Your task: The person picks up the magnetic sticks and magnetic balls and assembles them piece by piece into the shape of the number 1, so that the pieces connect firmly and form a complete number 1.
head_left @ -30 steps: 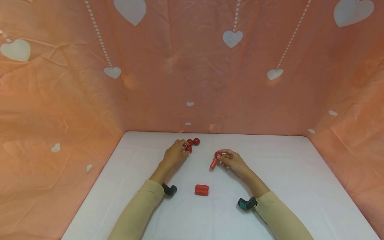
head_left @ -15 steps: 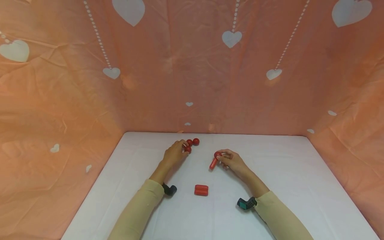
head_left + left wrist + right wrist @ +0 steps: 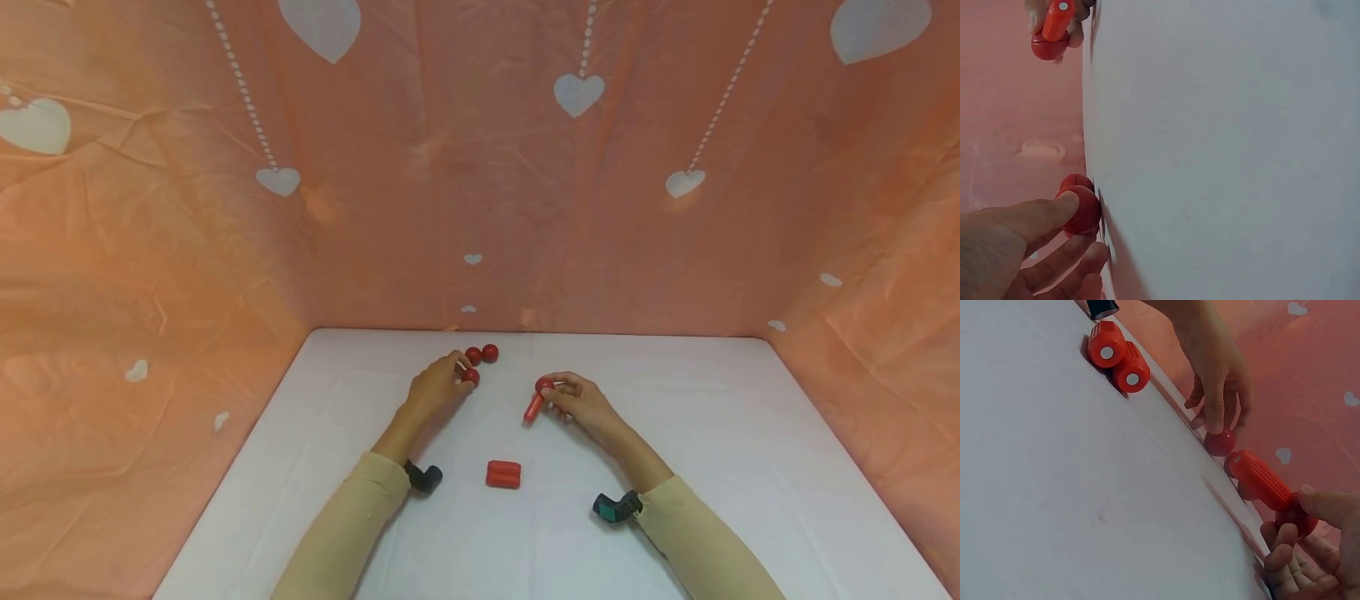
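Note:
My left hand (image 3: 437, 387) pinches a glossy red ball (image 3: 471, 378) between thumb and fingers, low over the table. The thumb presses on that ball's near side in the left wrist view. My right hand (image 3: 588, 410) grips another red ball (image 3: 544, 385), from which a ribbed red rod (image 3: 533, 409) sticks out toward me. A pale round spot marks the rod's free end (image 3: 1064, 6). Just beyond the left fingers, two more red balls (image 3: 491, 353) sit side by side. Two red rods (image 3: 503, 475) lie parallel and together between my forearms.
Everything lies on a white table (image 3: 645, 550). An orange cloth (image 3: 510, 208) with white hearts rises behind it and along both sides. Dark cameras (image 3: 617, 507) are strapped to both wrists.
The ball in my left hand has shifted slightly toward me, away from the two balls behind it. My right hand and its ball with the rod stay almost still.

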Demonstrator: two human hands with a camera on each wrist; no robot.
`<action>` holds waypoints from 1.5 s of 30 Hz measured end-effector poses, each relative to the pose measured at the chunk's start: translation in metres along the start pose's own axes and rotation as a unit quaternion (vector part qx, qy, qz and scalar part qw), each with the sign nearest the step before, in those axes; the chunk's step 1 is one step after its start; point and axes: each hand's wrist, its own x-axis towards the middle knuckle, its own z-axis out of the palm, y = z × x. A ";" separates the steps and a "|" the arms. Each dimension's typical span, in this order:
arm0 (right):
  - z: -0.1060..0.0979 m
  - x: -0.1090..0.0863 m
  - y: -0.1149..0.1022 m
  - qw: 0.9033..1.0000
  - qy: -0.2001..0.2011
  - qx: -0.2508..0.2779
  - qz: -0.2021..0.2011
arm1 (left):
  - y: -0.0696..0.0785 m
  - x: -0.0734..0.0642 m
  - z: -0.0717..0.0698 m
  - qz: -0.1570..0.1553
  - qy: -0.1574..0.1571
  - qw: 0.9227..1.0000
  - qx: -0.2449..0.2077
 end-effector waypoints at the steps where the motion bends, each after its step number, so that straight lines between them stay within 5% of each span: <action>1: 0.000 0.000 0.000 1.000 -0.002 -0.001 -0.001 | 0.000 -0.001 0.000 -0.001 -0.001 1.000 0.000; 30: 0.000 0.001 0.001 1.000 -0.001 0.003 0.009 | 0.011 -0.021 0.001 0.004 -0.026 0.999 -0.024; 45: 0.000 -0.001 -0.002 1.000 -0.001 -0.002 0.004 | 0.012 -0.027 0.006 0.006 -0.082 0.994 -0.068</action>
